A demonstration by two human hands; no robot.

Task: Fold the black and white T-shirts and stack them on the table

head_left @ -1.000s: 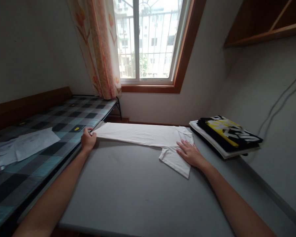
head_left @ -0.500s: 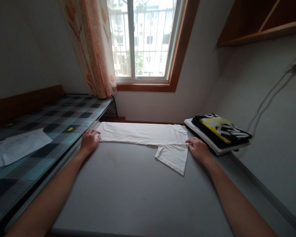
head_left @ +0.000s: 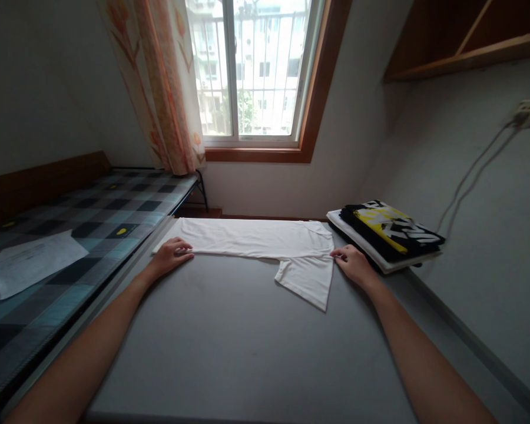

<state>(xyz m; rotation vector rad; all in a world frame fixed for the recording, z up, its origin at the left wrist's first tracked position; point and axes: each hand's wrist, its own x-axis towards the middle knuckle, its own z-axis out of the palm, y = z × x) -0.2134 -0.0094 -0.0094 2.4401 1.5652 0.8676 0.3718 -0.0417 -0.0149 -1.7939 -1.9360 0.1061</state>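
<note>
Pale walls (head_left: 256,191) close in a dim room lit by one window (head_left: 265,76), whose brown frame surrounds sliding panes with bars beyond them. Filling most of the foreground is a smooth grey counter (head_left: 247,353). Along its left side runs a bed (head_left: 145,206) with a mattress in grey, black and blue checks. Beside the window hangs a curtain (head_left: 168,88) printed with orange tulips, and a wooden wall shelf (head_left: 468,53) juts out at upper right.

Across the far part of the counter lies a white T-shirt (head_left: 247,238), doubled into a long flat strip; its collar end points right, its hem end left, and one short sleeve (head_left: 307,280) angles toward the person. Just beyond the collar end, at right, sits a stack of folded clothes (head_left: 384,235), black with yellow and white print on top. White papers (head_left: 35,259) rest on the mattress.

At the shirt's near left edge, close to the hem, is the left hand (head_left: 172,258), fingers curved over the cloth; I cannot tell whether they pinch it. The right hand (head_left: 352,266) pinches the shoulder edge between thumb and fingertips, the shirt extending leftward from it. Smallest is a wall socket (head_left: 529,112), feeding a cord (head_left: 472,174).
</note>
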